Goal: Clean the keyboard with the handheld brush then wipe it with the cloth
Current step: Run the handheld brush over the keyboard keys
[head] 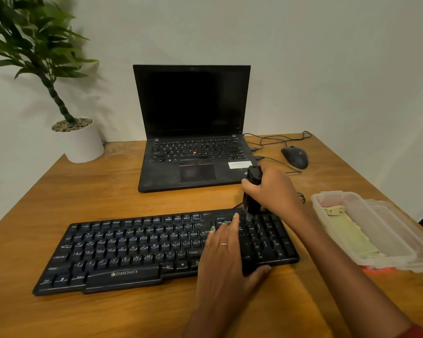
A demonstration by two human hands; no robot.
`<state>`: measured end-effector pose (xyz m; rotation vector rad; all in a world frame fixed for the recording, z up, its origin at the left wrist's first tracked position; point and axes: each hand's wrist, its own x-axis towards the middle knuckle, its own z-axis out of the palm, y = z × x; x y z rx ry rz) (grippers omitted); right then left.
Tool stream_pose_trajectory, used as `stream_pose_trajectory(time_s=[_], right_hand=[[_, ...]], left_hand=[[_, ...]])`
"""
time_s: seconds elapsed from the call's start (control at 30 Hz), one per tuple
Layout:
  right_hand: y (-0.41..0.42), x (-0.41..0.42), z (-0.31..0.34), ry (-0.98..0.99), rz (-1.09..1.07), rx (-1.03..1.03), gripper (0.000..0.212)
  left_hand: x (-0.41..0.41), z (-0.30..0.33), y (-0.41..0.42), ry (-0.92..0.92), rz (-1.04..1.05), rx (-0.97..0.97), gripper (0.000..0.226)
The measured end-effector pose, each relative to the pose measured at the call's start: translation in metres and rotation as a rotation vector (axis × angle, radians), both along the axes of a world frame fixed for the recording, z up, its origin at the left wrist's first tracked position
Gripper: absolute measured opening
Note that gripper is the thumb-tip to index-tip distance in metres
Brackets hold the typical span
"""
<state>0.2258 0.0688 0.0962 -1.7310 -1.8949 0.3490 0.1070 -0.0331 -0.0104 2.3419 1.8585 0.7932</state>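
**Brush at the keyboard's upper right edge**

Right hand (274, 189) curled around a black handheld brush (252, 191), held upright, lower end down at the top row of the black keyboard (137, 250), just left of the number pad. Right grip wrapped fully round the brush body, fingers closed on it. Bristles too dark and blurred to make out.

Left hand (226, 259) laid flat on the right part of the keyboard, fingers straight and pointing away, tips near the brush's lower end, thumb at the keyboard's front edge. Left grip spread open, holding nothing, only pressing on the keys. Thin ring on one finger.

Keyboard lying across the middle of the wooden surface (95, 186), tilted slightly, "ZEBRONICS" printed on the space bar.

Pale yellow-green cloth (349, 235) folded inside a clear plastic container (401, 242) to the right of the keyboard, well apart from both hands.

Behind the keyboard, an open black laptop (193, 132) with a dark screen. Black mouse (294, 156) to its right, with cables trailing. Potted plant (76, 137) in a white pot at the far left corner.
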Motion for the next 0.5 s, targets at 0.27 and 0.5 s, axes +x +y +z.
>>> stream_pose_trajectory(time_s=[0.27, 0.5], right_hand=[[0.003, -0.004, -0.004, 0.005, -0.005, 0.072, 0.026], [-0.009, 0.002, 0.004, 0.074, 0.041, -0.051, 0.027]], left_hand=[[0.0, -0.001, 0.002, 0.023, 0.025, 0.011, 0.104], [0.001, -0.003, 0.001, 0.024, 0.033, 0.016, 0.105]])
